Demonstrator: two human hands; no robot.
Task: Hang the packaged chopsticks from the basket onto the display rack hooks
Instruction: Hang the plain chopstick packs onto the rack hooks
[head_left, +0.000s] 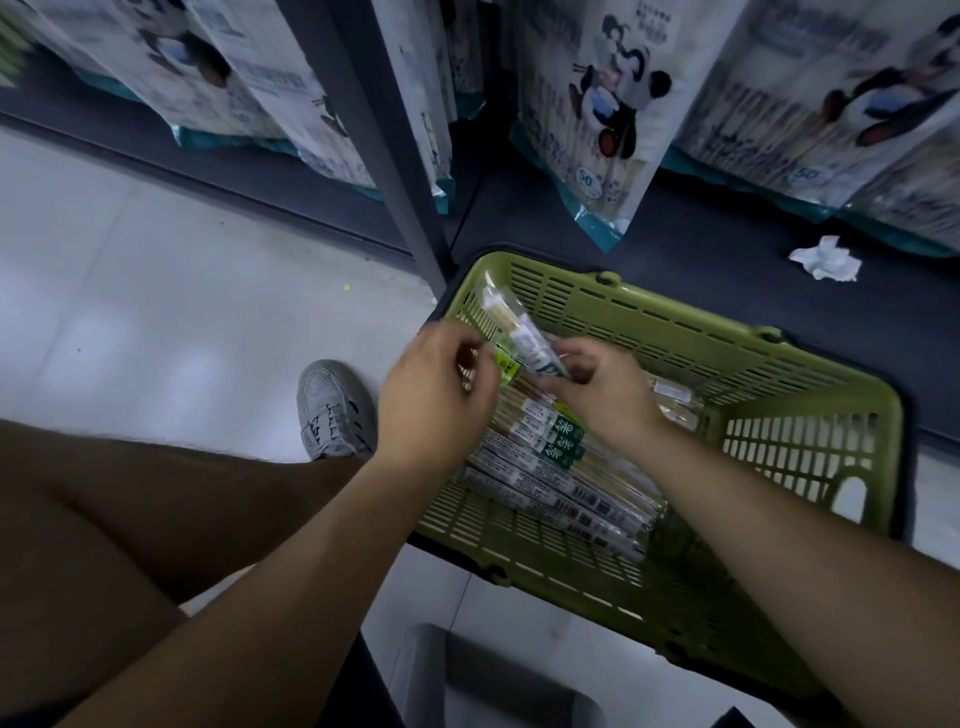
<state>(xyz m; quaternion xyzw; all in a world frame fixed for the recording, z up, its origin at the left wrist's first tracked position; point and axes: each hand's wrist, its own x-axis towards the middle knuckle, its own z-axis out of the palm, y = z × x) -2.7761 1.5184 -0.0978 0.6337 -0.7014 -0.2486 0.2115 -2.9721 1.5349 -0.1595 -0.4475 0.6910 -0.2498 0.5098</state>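
Note:
A green plastic basket (810, 415) stands on the dark base shelf of the rack and holds several long packs of chopsticks (561, 473) lying flat. Over its near-left corner both my hands meet. My right hand (605, 389) grips the lower end of one pack of chopsticks (514, 325), which tilts up and away to the left. My left hand (436, 395) has curled fingers that pinch a yellow-green tagged pack (505, 366) beside it. No hooks are in view.
Large panda-printed bags (587, 130) hang or stand along the rack above the basket. A grey upright post (384, 135) runs down to the basket's left corner. A crumpled white tissue (826, 262) lies on the dark shelf. My shoe (332, 410) rests on the pale floor.

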